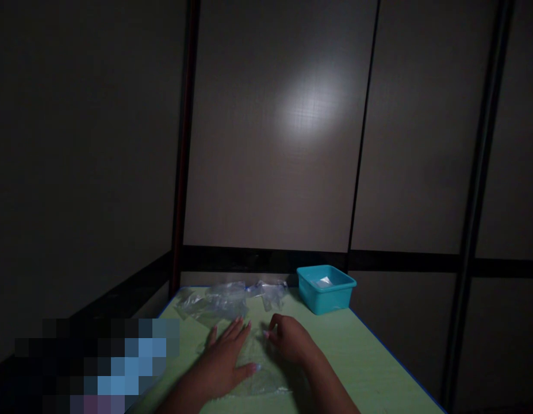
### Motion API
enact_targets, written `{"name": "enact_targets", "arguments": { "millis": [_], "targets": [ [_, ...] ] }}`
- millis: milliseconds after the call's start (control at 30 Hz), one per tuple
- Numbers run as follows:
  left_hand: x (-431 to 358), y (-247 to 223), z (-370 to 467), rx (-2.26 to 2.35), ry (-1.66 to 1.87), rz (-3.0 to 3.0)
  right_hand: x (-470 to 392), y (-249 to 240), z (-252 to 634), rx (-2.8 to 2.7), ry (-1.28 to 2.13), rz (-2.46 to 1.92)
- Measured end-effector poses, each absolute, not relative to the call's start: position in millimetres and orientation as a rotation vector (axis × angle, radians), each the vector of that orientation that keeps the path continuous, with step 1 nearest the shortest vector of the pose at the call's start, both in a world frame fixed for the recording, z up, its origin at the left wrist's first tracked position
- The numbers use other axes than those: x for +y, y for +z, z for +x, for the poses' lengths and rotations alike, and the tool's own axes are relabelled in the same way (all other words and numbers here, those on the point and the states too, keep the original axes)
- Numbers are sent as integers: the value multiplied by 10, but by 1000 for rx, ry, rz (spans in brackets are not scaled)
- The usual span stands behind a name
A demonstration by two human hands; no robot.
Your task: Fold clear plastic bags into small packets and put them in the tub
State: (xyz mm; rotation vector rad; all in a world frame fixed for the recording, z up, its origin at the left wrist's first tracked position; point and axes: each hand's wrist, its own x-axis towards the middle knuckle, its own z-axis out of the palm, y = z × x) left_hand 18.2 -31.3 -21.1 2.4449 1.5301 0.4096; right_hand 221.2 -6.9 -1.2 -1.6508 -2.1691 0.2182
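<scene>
A clear plastic bag [261, 379] lies flat on the green tabletop, hard to make out in the dim light. My left hand [225, 359] rests on its left part, palm down, with fingers spread and the thumb pointing right. Over the bag's right side, my right hand [290, 338] has its fingers curled in and pressed together. Whatever those fingertips may hold is too small and dark to see. Beyond both hands, more crumpled clear plastic bags [225, 299] lie in a loose heap at the far end of the table.
A turquoise plastic basket [329, 296] stands at the table's far right edge, with something whitish inside. The green table [369, 368] has a blue edge and ends near dark-framed wall panels [275, 172]. A pixelated patch covers the lower left.
</scene>
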Motion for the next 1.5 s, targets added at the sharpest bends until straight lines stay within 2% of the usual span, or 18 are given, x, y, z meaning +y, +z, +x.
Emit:
{"name": "enact_targets", "arguments": {
  "millis": [300,467,633,733,1067,1500],
  "targets": [
    [-324,-224,172,1517,397,2452,-53,-35,2224,-2179,217,-1631],
    [-268,-193,201,1790,518,2442,-34,-42,2283,-2157,203,-1652],
    [-269,-118,211,2043,567,2351,-48,-22,2308,-2316,477,-1809],
    [-299,-126,199,1970,464,2376,-51,-20,2304,-2469,613,-1771],
    [-313,-196,169,1771,302,2435,-73,52,2309,-2590,687,-1801],
    [-272,-259,159,1733,338,2473,-101,25,2235,-2570,651,-1763]
  ]
}}
